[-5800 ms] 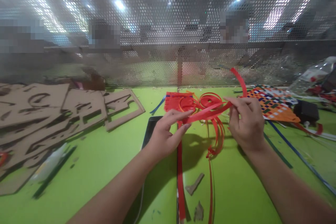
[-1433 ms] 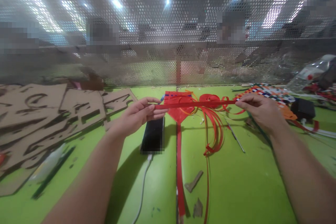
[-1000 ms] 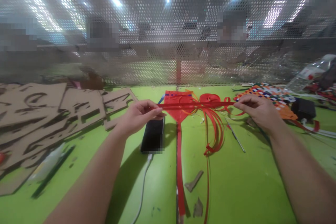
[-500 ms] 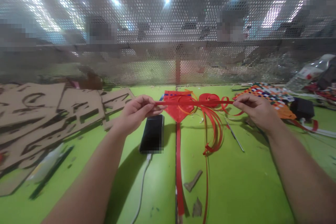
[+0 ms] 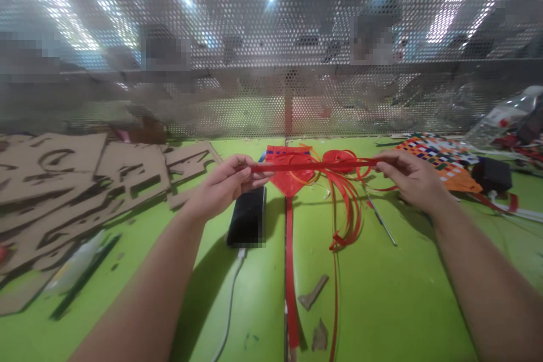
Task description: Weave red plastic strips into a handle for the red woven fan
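Note:
A narrow red ribbon stretches level between my hands above the green table. My left hand pinches its left end between thumb and fingers. At the other end, my right hand grips it the same way. Behind the ribbon lies a red pointed woven piece with a blue strip near its top edge. A coil of red ribbon sits to its right, with a bundle of loose red strips curving down in front of it.
A black phone on a white cable lies below my left hand. Cut cardboard sheets are piled at left. A thin metal rod, an orange checkered weave, a black block and a plastic bottle are at right. A perforated metal screen stands behind.
My hands keep hold of the red ribbon and have barely moved. The ribbon's right end sits slightly higher, and the view has shifted a little.

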The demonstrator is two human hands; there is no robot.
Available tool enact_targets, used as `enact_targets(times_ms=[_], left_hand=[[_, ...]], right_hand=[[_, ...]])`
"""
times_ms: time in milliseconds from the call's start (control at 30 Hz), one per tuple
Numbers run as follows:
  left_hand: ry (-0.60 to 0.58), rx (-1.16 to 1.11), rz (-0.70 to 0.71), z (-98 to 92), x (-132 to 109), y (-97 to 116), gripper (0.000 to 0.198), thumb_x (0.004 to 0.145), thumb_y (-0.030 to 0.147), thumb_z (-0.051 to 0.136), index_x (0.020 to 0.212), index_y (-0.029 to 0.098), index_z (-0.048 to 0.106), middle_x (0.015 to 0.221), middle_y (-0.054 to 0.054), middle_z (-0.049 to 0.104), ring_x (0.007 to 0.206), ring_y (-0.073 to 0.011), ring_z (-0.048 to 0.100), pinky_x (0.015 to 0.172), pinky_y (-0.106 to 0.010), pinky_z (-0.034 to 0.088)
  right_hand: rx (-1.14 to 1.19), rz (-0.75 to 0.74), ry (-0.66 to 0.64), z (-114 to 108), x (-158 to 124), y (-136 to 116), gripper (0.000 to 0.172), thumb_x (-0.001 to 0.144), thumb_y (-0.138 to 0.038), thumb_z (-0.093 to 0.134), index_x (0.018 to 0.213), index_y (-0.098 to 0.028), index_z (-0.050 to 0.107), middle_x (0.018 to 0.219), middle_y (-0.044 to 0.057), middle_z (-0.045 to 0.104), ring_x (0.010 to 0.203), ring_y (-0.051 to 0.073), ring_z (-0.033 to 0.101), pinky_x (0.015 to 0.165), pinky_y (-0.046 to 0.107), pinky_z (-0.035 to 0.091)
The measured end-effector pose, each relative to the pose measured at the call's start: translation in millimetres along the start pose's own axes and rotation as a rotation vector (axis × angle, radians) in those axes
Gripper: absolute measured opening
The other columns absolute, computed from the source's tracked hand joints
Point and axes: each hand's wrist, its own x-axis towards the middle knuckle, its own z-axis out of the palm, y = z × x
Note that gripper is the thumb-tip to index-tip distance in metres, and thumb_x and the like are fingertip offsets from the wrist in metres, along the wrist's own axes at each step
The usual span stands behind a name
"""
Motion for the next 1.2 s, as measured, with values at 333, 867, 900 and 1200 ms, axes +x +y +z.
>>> enact_targets(times_ms=[333,867,900,1200], left_hand=[[0.253,0.237,0.077,-9.2,3.7,-5.1,0.035,0.085,0.041,0.089,0.104,0.014,0.076,0.098,-0.011,0.082,0.100,-0.0267,0.082,0.101,-0.041,0.065],[0.184,0.227,0.076,-7.0,4.4,-6.7,0.037,0.085,0.040,0.090,0.092,0.016,0.063,0.090,-0.008,0.083,0.093,-0.0251,0.083,0.095,-0.041,0.069],[0.173,0.222,0.060,-7.9,4.5,-6.7,0.038,0.084,0.040,0.091,0.093,0.016,0.063,0.091,-0.008,0.083,0.094,-0.0255,0.083,0.096,-0.041,0.068],[0.105,0.255,-0.009,-14.3,2.1,-2.9,0.045,0.088,0.042,0.088,0.121,0.017,0.070,0.100,-0.011,0.085,0.100,-0.0274,0.083,0.099,-0.043,0.067]], right_hand=[[-0.123,0.005,0.052,-0.2,-0.9,2.3,0.023,0.092,-0.051,0.075,0.093,-0.029,0.082,0.093,0.005,0.081,0.079,0.026,0.073,0.070,0.039,0.059],[-0.127,0.085,0.027,-3.7,-1.4,-3.6,0.026,0.092,-0.056,0.073,0.090,-0.030,0.079,0.094,0.005,0.080,0.081,0.027,0.072,0.073,0.040,0.058],[-0.121,0.089,0.031,-3.7,-1.3,-3.6,0.027,0.092,-0.056,0.073,0.090,-0.030,0.079,0.093,0.006,0.080,0.081,0.027,0.072,0.073,0.041,0.059],[-0.085,0.077,0.083,-7.0,-0.2,-3.2,0.021,0.089,-0.053,0.077,0.087,-0.032,0.080,0.090,0.005,0.081,0.080,0.028,0.072,0.074,0.043,0.059]])
